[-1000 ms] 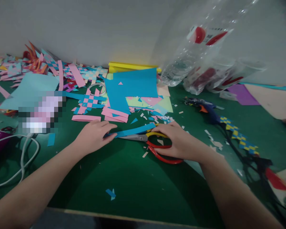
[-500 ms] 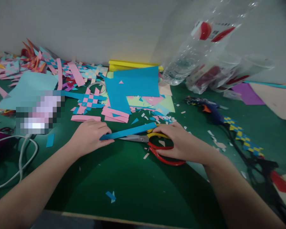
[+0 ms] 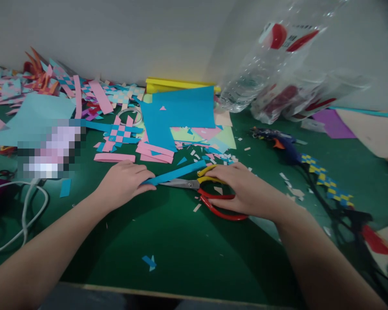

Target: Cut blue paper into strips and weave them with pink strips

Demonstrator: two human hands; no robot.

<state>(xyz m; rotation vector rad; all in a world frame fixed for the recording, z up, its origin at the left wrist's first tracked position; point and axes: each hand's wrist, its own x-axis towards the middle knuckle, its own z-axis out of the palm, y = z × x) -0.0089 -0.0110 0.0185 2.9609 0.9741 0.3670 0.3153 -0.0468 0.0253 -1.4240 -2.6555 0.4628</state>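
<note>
My left hand (image 3: 126, 183) pinches the left end of a blue paper strip (image 3: 181, 172), which slants up to the right. Fingers of my right hand (image 3: 236, 187) are around the handles of a pair of scissors (image 3: 189, 184), yellow and red at the grips. The blades point left, just below the strip, with their tips close to my left fingertips. Behind the hands lie a large blue sheet (image 3: 184, 107), a pink and blue woven piece (image 3: 119, 133) and a folded pink strip (image 3: 114, 158).
A pixelated glowing device (image 3: 53, 148) with a white cable (image 3: 27, 206) lies left. Paper scraps pile at the back left. Plastic-wrapped cups (image 3: 278, 101) and a clear bottle (image 3: 245, 82) stand back right. A yellow-blue woven strip (image 3: 326, 183) lies right, on the green table (image 3: 181, 241).
The blue strip's right end has come away from my right fingers and dropped slightly left. My right hand still has the scissors. The whole view has shifted slightly.
</note>
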